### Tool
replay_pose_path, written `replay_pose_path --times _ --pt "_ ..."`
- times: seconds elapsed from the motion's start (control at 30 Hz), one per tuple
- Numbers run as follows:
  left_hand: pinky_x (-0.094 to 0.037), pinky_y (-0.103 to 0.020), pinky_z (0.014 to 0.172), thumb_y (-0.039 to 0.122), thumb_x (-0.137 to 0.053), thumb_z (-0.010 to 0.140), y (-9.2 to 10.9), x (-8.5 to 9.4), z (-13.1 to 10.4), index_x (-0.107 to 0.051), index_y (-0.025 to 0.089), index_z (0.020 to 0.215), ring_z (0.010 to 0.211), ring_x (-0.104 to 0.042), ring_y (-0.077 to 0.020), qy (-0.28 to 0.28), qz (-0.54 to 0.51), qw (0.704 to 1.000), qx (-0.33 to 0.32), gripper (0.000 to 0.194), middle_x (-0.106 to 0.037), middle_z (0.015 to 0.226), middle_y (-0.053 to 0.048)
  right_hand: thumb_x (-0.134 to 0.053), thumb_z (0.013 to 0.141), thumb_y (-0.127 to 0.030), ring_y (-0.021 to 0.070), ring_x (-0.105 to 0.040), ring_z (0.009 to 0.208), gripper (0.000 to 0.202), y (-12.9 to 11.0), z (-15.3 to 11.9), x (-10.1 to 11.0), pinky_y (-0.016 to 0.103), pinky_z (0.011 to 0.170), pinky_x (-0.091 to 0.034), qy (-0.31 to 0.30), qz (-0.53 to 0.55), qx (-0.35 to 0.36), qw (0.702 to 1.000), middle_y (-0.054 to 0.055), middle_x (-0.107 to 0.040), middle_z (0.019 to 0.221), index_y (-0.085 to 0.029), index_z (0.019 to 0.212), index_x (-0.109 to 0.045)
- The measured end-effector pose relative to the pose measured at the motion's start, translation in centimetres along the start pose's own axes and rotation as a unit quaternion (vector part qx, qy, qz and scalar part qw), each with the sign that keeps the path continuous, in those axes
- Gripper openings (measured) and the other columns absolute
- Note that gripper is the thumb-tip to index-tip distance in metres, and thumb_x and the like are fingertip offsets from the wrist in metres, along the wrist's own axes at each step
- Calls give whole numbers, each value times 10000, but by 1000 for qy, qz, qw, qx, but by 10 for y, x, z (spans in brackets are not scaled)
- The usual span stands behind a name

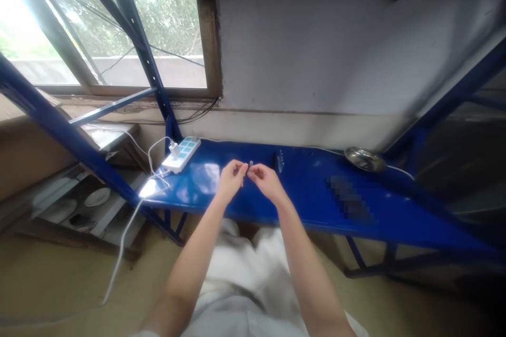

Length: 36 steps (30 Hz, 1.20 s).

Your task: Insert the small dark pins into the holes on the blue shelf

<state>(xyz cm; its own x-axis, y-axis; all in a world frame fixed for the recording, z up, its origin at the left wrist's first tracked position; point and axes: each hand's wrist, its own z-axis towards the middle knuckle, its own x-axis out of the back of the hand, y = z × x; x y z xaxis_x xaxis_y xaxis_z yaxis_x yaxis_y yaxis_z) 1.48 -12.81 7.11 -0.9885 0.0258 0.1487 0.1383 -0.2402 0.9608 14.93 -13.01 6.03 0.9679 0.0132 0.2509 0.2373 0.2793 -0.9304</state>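
Observation:
My left hand point(233, 178) and my right hand point(265, 180) meet over the blue table point(253, 205), fingers pinched. Between their fingertips is a small dark piece with a pale, clear-looking tip point(251, 164); it is too small to name, and the fingers partly cover it. Just right of my hands lie a clear plastic piece with a notched edge point(280, 161) and a narrow black piece point(273, 159). A few tiny items point(308, 152) lie farther back on the tabletop, too small to make out.
A white power strip point(182, 155) with a plug and white cable sits at the table's left end. Toward the back right stands a shiny metal bowl point(364, 159). A blurred dark object point(350, 198) lies in front of it. Blue metal posts point(144, 52) frame both sides.

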Motion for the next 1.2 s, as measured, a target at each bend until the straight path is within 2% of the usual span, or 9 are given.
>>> replay_pose_path --times 0.2,0.37,0.6,0.67,0.73,0.87,0.93,1.07,1.2 --pt "-343 -177 446 431 -507 785 0 5 2 -511 180 715 442 -437 -64 -17 66 998 -7 261 -495 541 41 -547 744 -405 132 -540 654 215 4 3 -3 280 642 -442 -27 8 12 1000 4 -594 727 -191 768 -553" --pt "-345 -179 479 377 -474 801 -6 6 8 -455 179 640 472 -432 -67 -36 120 992 -16 256 -474 534 45 -560 731 -391 135 -540 645 209 8 5 3 277 632 -429 -55 -18 9 998 5 -607 730 -188 778 -576" --pt "-343 -175 464 328 -456 808 -23 -6 15 -483 176 714 447 -417 -46 -63 94 993 -20 180 -520 626 38 -546 736 -379 126 -485 576 198 16 8 11 254 560 -380 -54 -99 20 993 -10 -578 640 -188 689 -569" --pt "-340 -174 441 350 -436 823 -32 -13 17 -481 182 779 421 -420 -40 -73 54 996 -5 180 -541 670 33 -529 748 -368 126 -481 563 192 23 10 13 255 556 -377 -26 -125 23 992 -12 -565 621 -192 671 -547" --pt "-343 -175 427 371 -412 837 -44 -20 20 -466 185 806 408 -431 -37 -73 18 997 4 196 -557 716 25 -522 749 -366 133 -486 565 187 33 12 17 264 565 -384 31 -149 12 988 -4 -568 626 -195 676 -534" --pt "-351 -171 429 335 -394 842 -75 -29 26 -465 178 769 398 -423 -34 -11 28 999 25 187 -545 690 31 -513 748 -395 157 -525 613 217 61 12 29 290 606 -410 171 -169 -43 970 41 -608 697 -181 730 -549" --pt "-349 -169 435 307 -392 837 -91 -30 27 -478 178 765 407 -422 -40 23 50 998 42 172 -539 659 35 -513 745 -386 167 -537 632 224 77 11 34 299 626 -416 214 -180 -65 958 57 -619 713 -168 757 -564" --pt "-375 -177 494 298 -411 826 -113 -31 26 -501 174 739 474 -454 -59 36 87 995 34 176 -536 619 33 -517 738 -365 181 -547 643 218 102 10 42 302 628 -417 239 -216 -100 942 72 -630 717 -158 757 -581" --pt "-389 -187 529 308 -425 818 -119 -32 22 -513 176 733 518 -481 -73 25 98 994 27 179 -536 608 32 -509 752 -345 185 -561 653 206 115 15 42 294 616 -421 231 -235 -106 938 78 -641 742 -158 770 -595"
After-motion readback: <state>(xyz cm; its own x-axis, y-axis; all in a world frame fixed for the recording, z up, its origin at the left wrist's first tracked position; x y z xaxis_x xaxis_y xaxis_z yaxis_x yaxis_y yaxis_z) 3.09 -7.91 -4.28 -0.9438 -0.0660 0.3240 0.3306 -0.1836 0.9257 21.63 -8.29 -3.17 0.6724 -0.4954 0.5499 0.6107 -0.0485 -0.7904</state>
